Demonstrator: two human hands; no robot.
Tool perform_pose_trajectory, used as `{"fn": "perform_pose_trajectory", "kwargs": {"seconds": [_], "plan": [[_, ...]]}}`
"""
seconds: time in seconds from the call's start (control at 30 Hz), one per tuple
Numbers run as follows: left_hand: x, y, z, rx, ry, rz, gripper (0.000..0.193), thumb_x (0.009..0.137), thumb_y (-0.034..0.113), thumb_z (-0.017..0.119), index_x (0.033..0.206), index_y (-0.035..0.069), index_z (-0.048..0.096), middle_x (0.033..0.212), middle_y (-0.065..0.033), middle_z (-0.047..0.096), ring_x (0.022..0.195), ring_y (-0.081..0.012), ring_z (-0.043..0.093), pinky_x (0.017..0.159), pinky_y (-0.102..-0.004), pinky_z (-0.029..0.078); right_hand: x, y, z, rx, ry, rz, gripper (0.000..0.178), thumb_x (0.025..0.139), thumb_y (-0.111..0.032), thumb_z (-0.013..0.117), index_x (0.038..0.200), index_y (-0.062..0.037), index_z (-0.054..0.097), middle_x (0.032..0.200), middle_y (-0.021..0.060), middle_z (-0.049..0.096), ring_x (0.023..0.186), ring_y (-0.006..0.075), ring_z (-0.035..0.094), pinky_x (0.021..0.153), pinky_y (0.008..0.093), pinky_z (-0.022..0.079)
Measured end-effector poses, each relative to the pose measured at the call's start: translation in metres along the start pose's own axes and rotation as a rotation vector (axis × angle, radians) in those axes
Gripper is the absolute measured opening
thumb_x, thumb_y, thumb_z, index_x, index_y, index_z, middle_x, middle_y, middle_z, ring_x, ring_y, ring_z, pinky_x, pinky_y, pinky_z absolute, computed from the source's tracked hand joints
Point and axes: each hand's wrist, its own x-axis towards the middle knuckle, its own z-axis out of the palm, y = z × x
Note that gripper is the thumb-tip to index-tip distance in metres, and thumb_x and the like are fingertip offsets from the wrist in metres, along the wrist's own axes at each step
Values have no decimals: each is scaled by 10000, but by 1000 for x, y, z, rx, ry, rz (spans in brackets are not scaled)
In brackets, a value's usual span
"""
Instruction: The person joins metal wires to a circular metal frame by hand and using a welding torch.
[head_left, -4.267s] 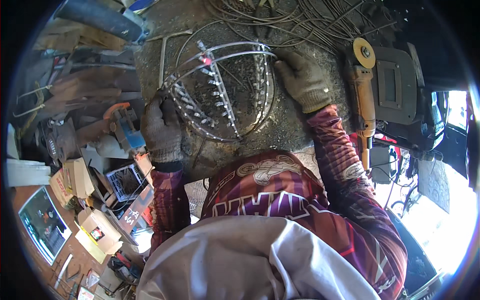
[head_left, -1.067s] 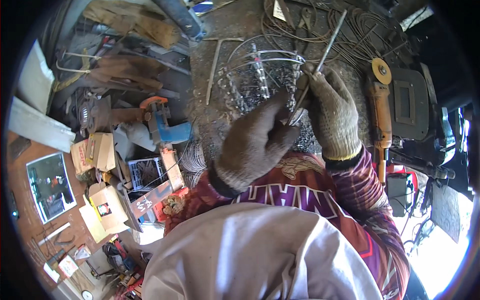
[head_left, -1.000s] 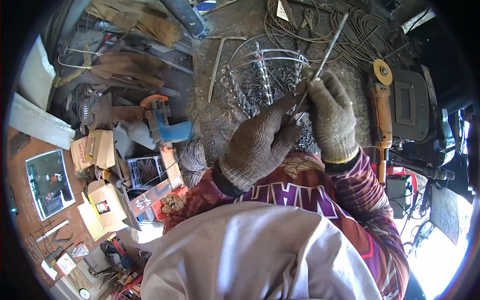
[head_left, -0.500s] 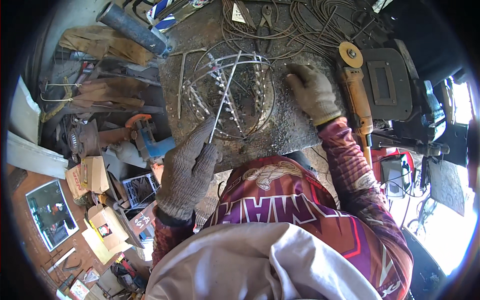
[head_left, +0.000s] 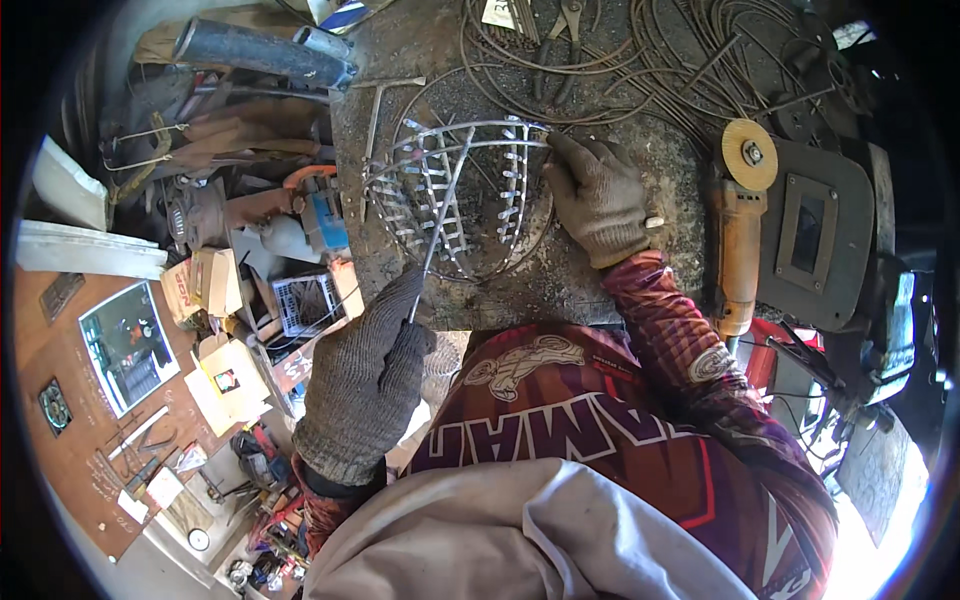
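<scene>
My left hand (head_left: 362, 385), in a grey knit glove, is closed around the lower end of a thin straight metal rod (head_left: 446, 205). The rod slants up across a round metal frame (head_left: 515, 190), made of bent rods with rows of short studs on its ribs. My right hand (head_left: 602, 198), gloved the same way, has its fingers curled at the frame's upper right rim. Those fingertips partly hide the rim there. The frame rests on a dark, gritty worktable (head_left: 625, 285).
An orange angle grinder (head_left: 740, 240) with a yellow disc lies at the right, beside a dark welding mask (head_left: 812, 235). Coiled wire (head_left: 690, 75) and pliers (head_left: 560, 50) are at the back. A T-shaped rod (head_left: 375, 130) lies left of the frame. A thick pipe (head_left: 255, 52) is at the far left.
My right hand has moved left onto the frame's rim, from bare table beside it. My left hand still holds the rod across the frame. The whole view has shifted slightly.
</scene>
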Motion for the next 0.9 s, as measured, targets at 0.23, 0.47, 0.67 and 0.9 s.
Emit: {"fn": "perform_pose_trajectory", "kwargs": {"seconds": [0.23,0.47,0.67,0.9], "plan": [[11,32,-17,76,-130,-114,530,968,19,613,1493,17,539,887,-211,726,797,-326,746,735,-408,578,5,7,2,34,46,-75,302,839,-151,778,1130,-77,743,1016,135,752,936,353,718,863,470,574],[25,47,-17,47,-82,-44,551,951,1,626,1495,23,538,929,-246,719,798,-344,748,727,-400,578,10,8,1,99,10,-61,354,833,-138,801,1180,-99,741,1055,119,742,969,351,704,884,466,563],[32,52,4,72,-80,-99,540,976,-11,555,1513,24,516,874,-184,728,732,-285,721,691,-382,573,15,9,1,126,31,-79,279,806,-113,789,1077,-76,734,1006,113,743,890,319,730,805,439,597],[28,45,19,20,-42,-174,601,954,3,613,1538,56,482,861,-193,725,767,-353,742,698,-432,581,12,16,6,153,24,-85,314,815,-125,796,1121,-98,732,1024,103,744,923,321,725,811,449,591]]}}
